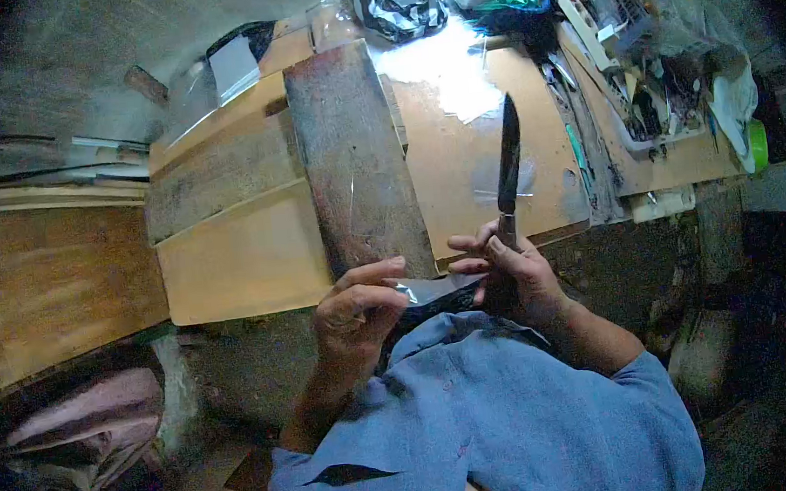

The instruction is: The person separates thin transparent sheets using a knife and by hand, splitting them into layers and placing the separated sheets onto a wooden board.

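My right hand (532, 280) grips a knife (509, 160) by its handle, the dark blade pointing up and away from me. Close to my shirt, a thin, pale, shiny sheet (443, 287), perhaps plastic film, stretches between both hands. My left hand (361, 309) has its thumb and fingers closed at the sheet's left end. The sheet's right end meets the fingers of my right hand, though how they touch it is partly hidden. Just beyond my hands, a worn dark board (352, 155) lies across the table (235, 259).
A small clear film piece (504, 180) lies on the table beyond the knife. Bundled plastic bags (398, 4) sit at the far edge. At the right stands a white tray (668, 135) of tools. Wooden strips (61, 195) and a brown panel (60, 284) are at the left.
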### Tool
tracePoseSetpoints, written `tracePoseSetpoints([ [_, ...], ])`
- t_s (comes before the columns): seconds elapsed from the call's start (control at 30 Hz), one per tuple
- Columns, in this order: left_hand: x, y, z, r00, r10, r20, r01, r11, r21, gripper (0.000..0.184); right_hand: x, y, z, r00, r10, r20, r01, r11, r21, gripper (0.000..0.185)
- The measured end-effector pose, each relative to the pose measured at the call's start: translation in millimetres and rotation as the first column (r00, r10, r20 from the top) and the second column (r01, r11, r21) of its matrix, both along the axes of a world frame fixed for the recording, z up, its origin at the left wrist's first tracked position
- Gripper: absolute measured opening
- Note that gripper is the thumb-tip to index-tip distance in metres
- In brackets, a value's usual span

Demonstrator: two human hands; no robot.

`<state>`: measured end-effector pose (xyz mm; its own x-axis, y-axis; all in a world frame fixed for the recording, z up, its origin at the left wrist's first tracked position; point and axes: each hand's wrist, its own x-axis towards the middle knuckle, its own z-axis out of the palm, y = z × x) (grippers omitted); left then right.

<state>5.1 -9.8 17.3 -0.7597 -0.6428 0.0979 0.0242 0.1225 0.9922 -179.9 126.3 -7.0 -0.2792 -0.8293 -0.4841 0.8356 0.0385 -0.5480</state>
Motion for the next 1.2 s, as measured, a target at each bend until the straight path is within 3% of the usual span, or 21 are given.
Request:
tracePoseSetpoints([
  [0.17, 2, -1, -5, 0.995, -0.086, 0.055, 0.086, 0.996, 0.004, 0.006, 2, -1, 9, 0.982, 0.084, 0.171, -0.113, 0.979, 0.172, 0.019],
  [0.23, -1, -1, -8, 0.991, -0.064, -0.118, 0.066, 0.998, 0.013, 0.006, 3, 0, 7, 0.978, 0.102, 0.183, -0.138, 0.971, 0.194, 0.018],
  [0.3, -2, -3, -3, 0.99, -0.093, -0.102, 0.092, 0.996, -0.021, 0.006, 4, 0, 1, 0.974, 0.123, 0.192, -0.164, 0.963, 0.216, 0.017],
  [0.37, -1, -6, -4, 0.989, -0.117, -0.086, 0.113, 0.992, -0.056, 0.006, 5, -1, -6, 0.969, 0.197, 0.152, -0.216, 0.969, 0.118, 0.018],
  [0.43, 1, -10, -12, 0.982, -0.174, -0.075, 0.165, 0.981, -0.104, 0.003, 8, -5, -4, 0.985, 0.129, 0.116, -0.144, 0.982, 0.125, 0.023],
  [0.47, 1, -8, -12, 0.983, -0.17, -0.074, 0.162, 0.981, -0.103, 0.003, 7, -6, -3, 0.994, 0.106, 0.01, -0.106, 0.985, 0.136, 0.024],
  [0.5, -1, -3, -13, 0.991, -0.081, -0.103, 0.085, 0.996, 0.037, 0.009, 5, -7, -1, 0.992, 0.082, -0.097, -0.068, 0.987, 0.143, 0.025],
  [0.57, -3, 3, -13, 0.993, 0.017, -0.118, 0.005, 0.984, 0.179, 0.016, 5, -7, 0, 0.99, 0.077, -0.12, -0.057, 0.985, 0.164, 0.027],
  [0.63, -4, 4, -10, 0.983, 0.185, 0.012, -0.152, 0.768, 0.621, 0.037, 6, -8, -2, 0.965, -0.028, -0.26, 0.077, 0.981, 0.178, 0.029],
  [0.67, -5, 2, -10, 0.975, 0.22, -0.028, -0.125, 0.65, 0.75, 0.045, 6, -8, -4, 0.965, -0.024, -0.261, 0.073, 0.981, 0.18, 0.029],
  [0.73, -7, 3, -12, 0.977, 0.205, 0.049, -0.182, 0.701, 0.69, 0.047, 8, -7, -8, 0.967, -0.109, -0.23, 0.132, 0.988, 0.083, 0.03],
  [0.87, -9, 2, -14, 0.964, 0.177, 0.196, -0.258, 0.796, 0.548, 0.054, 8, -4, -16, 0.937, -0.046, -0.346, 0.092, 0.989, 0.117, 0.032],
  [1.03, -9, -2, -16, 0.957, 0.177, 0.23, -0.278, 0.787, 0.551, 0.055, 7, -1, -15, 0.965, -0.081, -0.249, 0.124, 0.979, 0.165, 0.031],
  [1.2, -10, -6, -15, 0.95, 0.18, 0.257, -0.292, 0.809, 0.511, 0.055, 8, -1, -13, 0.954, -0.098, -0.282, 0.137, 0.983, 0.122, 0.031],
])
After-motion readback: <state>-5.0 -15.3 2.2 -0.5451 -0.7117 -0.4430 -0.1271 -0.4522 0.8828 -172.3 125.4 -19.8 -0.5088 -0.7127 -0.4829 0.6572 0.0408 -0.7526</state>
